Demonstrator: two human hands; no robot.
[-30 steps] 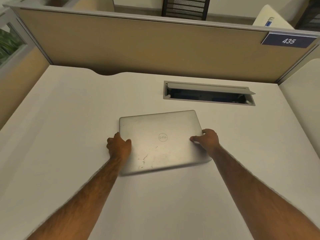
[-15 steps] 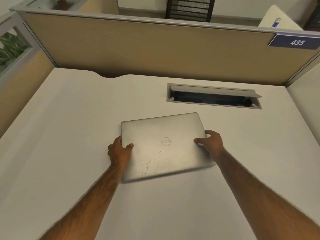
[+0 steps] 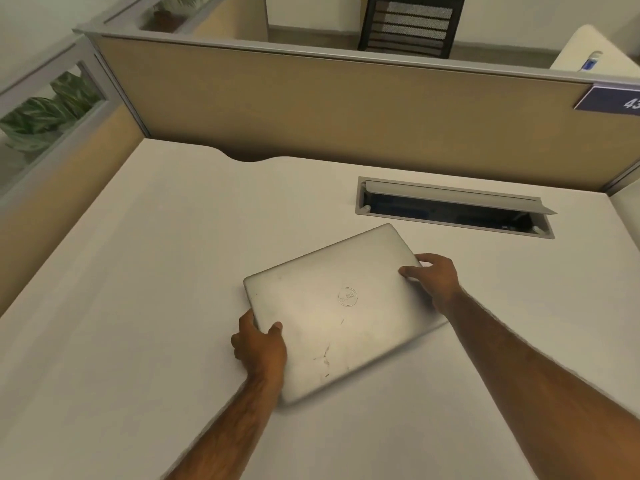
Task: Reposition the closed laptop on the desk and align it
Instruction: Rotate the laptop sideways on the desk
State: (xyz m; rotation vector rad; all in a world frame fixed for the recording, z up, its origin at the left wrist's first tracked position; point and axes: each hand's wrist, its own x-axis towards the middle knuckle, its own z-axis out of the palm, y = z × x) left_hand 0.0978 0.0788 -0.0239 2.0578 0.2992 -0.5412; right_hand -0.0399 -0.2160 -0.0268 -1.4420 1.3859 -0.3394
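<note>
— Where is the laptop [image 3: 341,308] in your head view?

— Closed, silver, lid up, near the middle of the white desk [image 3: 138,271]. It sits skewed, its far right corner pointing toward the open cable tray [image 3: 453,211] but apart from it.

— And your hands?

— My left hand [image 3: 259,344] clamps the near left edge: thumb on the lid, fingers curled under. My right hand [image 3: 433,278] grips the right edge near the far corner, thumb flat on top, fingers wrapped round the side.

— Is it lifted?

— I can't quite tell; the near edge is blurred. The right side may be slightly off the surface.

— Anything behind?

— A tan partition [image 3: 346,112] with a blue number plate [image 3: 613,100].
</note>
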